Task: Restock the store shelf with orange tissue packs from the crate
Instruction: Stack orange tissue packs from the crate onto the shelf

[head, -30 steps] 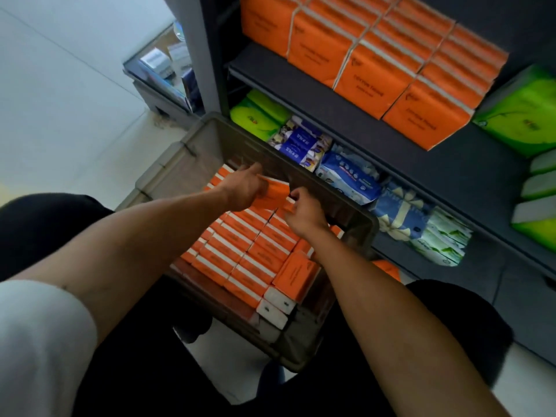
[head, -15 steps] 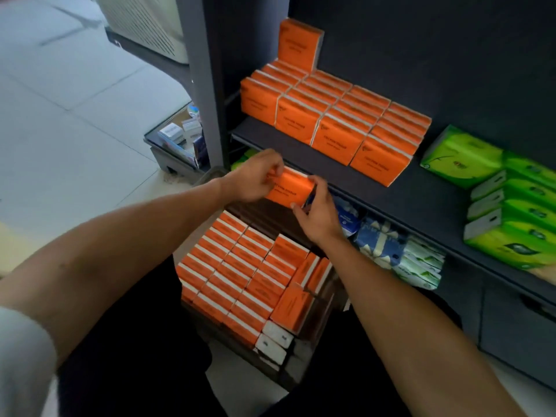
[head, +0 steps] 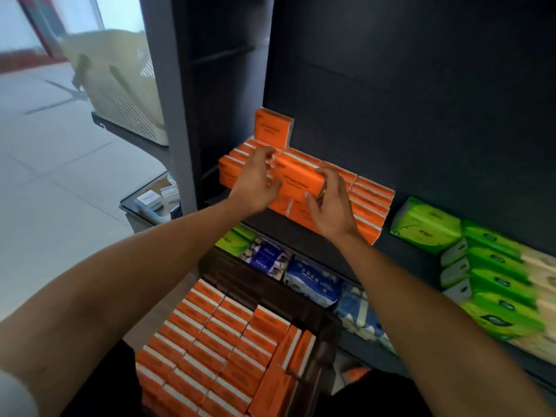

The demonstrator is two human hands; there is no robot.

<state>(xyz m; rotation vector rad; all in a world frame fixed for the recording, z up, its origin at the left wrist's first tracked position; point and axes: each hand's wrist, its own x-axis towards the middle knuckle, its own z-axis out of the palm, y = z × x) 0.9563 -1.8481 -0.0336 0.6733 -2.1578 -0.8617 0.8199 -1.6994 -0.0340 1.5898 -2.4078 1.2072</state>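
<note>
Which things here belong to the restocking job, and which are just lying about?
Job: held orange pack, left hand, right hand, shelved orange packs, crate.
Lying about: green packs, blue packs, white basket.

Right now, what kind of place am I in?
Probably a shop aisle: dark shelf stacked with orange packs, green packs beside them, and a crate of more stock below.
</note>
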